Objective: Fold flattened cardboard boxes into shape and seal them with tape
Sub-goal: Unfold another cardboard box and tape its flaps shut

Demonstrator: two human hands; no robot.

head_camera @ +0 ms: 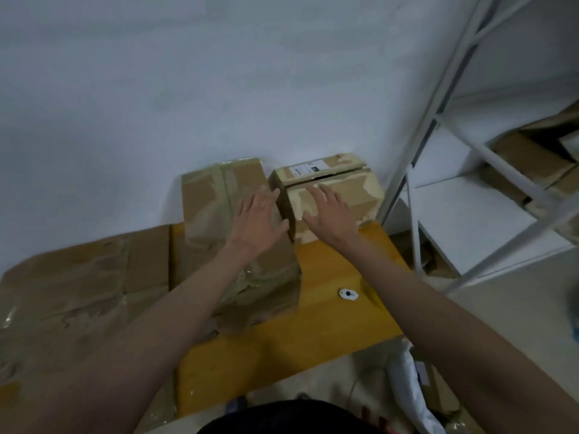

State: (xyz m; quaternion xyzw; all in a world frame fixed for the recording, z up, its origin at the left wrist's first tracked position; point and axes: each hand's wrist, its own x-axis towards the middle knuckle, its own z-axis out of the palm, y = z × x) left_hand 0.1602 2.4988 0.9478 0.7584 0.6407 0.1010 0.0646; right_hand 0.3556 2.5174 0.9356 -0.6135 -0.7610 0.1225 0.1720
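Two brown cardboard boxes stand side by side at the far end of the yellow wooden surface (282,333), both against the pale wall (188,89). The taller brown cardboard box wrapped in clear tape (219,214) stands on the left, and the smaller brown cardboard box with pale tape patches and a white label (354,195) stands on the right, touching it or just beside it.

Both hands are open, with fingers straight and spread. The left hand (260,220) lies over the right upper edge of the taller box, its fingertips reaching the gap between the two boxes. The right hand (329,211) rests flat on the near top flap of the smaller box, whose two top flaps meet at a dark slit running left to right.

A small white oval object with a dark mark (348,294) lies on the surface near the taller box, to its right. Left of the surface lies a broad flat stack of brown cardboard under clear tape (78,292). On the right stands a white metal shelf rack (470,214) holding more brown cardboard on its far shelves. A crumpled white plastic bag (410,386) lies on the floor at the near right.
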